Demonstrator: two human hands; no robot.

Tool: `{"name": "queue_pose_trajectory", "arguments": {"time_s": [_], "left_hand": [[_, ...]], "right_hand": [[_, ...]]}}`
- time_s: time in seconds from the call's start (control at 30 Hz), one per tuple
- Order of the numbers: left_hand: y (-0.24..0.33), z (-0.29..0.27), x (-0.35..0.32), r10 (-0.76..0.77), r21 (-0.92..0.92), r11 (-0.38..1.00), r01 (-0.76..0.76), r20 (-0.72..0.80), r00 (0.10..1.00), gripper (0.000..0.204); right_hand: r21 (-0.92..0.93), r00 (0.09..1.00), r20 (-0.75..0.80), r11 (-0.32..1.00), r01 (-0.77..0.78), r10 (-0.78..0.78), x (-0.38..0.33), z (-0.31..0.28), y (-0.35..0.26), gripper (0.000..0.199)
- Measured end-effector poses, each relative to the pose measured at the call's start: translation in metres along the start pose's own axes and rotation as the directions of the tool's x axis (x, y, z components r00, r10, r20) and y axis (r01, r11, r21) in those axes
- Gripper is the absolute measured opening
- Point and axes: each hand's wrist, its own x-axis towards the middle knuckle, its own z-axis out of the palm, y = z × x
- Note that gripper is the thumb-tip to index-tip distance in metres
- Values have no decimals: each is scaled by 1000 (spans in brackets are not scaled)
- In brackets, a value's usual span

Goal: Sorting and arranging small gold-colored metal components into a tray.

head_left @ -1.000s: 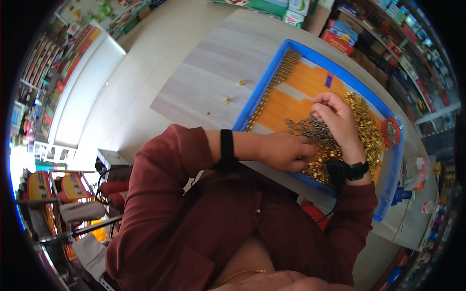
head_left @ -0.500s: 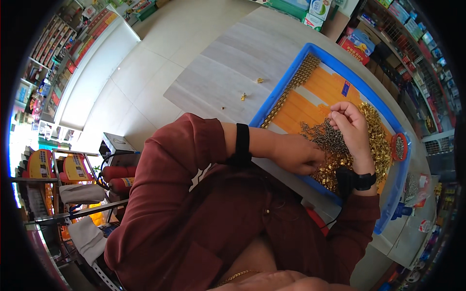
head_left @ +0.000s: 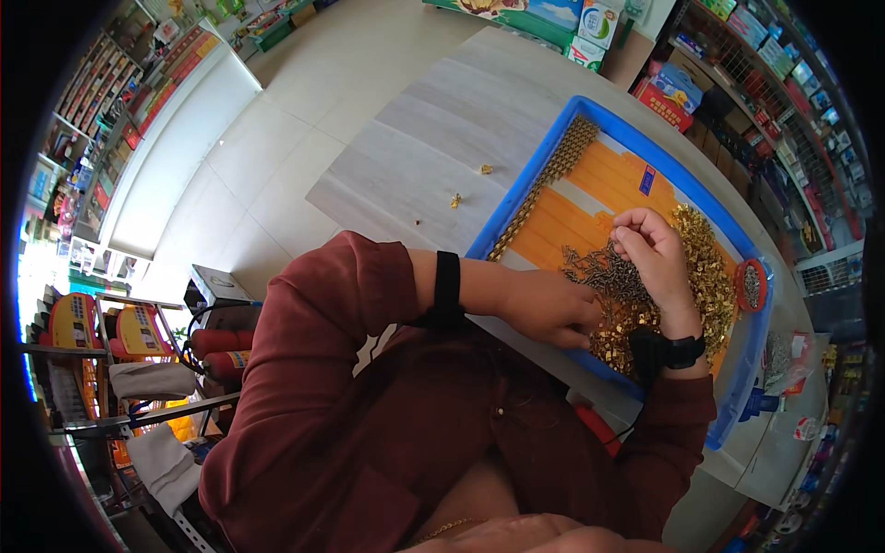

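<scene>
Left hand: your left hand (head_left: 544, 309) lies knuckles up at the near edge of the blue tray (head_left: 539, 189), fingers curled together over the small parts; whether they pinch one you cannot tell.
Right hand: your right hand (head_left: 656, 258) sits just right of the left, fingers bunched at the far end of the dark pile; what is between the fingertips is too small to tell.
Dark parts: a tangled heap of dull grey-brown metal pieces (head_left: 599, 272), wiry and thin, lying in the tray between your two hands.
Gold parts: a loose mound of shiny yellow metal bits (head_left: 705, 267), small and blocky, spread along the tray's right side and under your wrists.
Row: a strip of brass-coloured pieces (head_left: 548, 180) lined up along the tray's left wall.
Tray: shallow rectangular blue plastic with an orange ribbed floor.
Red lid: a small round red dish (head_left: 751, 286) at the tray's right rim, holding grey bits.
Strays: a few gold bits (head_left: 456, 200) on the table, left of the tray.
Surface: pale grey wood-grain table (head_left: 442, 129), matte.
Room: glossy cream floor tiles (head_left: 304, 64); shelves of coloured boxes (head_left: 737, 55) far right.
</scene>
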Motion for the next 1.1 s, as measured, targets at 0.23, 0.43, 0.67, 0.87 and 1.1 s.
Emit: {"name": "queue_pose_trajectory", "arguments": {"time_s": [0.23, 0.43, 0.67, 0.87, 1.1], "left_hand": [[-6, -12, -2, -106, -57, 992, 113, 114, 988, 19], [-6, -15, -8, -7, 10, 1000, 6, 119, 993, 20], [-9, -13, -8, -76, -172, 981, 92, 98, 992, 20], [-7, -22, -9, -188, -365, 903, 225, 135, 973, 17], [-7, -69, -25, -662, -916, 320, 241, -34, 748, 23]], "right_hand": [[1, 1000, -5, 1000, -9, 9, 0, -1, 1, 11], [-6, 1000, -4, 1000, -2, 1, 1, -1, 3, 11], [-12, 1000, 6, 1000, -9, 9, 0, -2, 6, 12], [-28, 999, -20, 999, -31, 30, 0, -1, 4, 10], [-9, 999, -23, 999, 47, -48, 3, -7, 17, 12]]}}
